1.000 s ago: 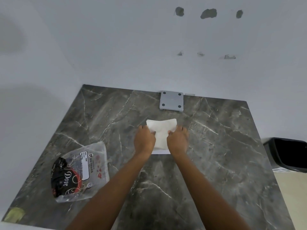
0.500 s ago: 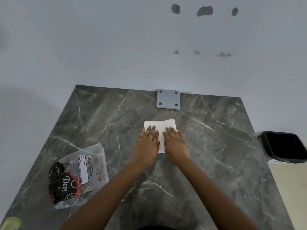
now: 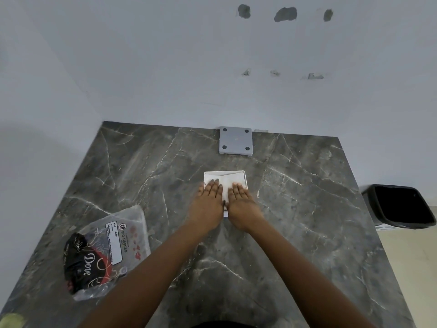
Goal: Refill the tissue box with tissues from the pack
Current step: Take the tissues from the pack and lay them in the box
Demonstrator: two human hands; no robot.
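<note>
We've got both palms flat on the white tissues [image 3: 230, 179], right in the middle of the dark marble counter [image 3: 307, 209]. Our left hand [image 3: 209, 204] and right hand [image 3: 241, 203] lie side by side with fingers spread out straight, gripping nothing, just pressing down. Just beyond the tissues, against the wall, sits a grey square plate [image 3: 235, 140]. The plastic tissue pack [image 3: 106, 252] lies well off to the left of the tissues, nearer us. A black bin [image 3: 399, 205] sits off the counter's right edge.
</note>
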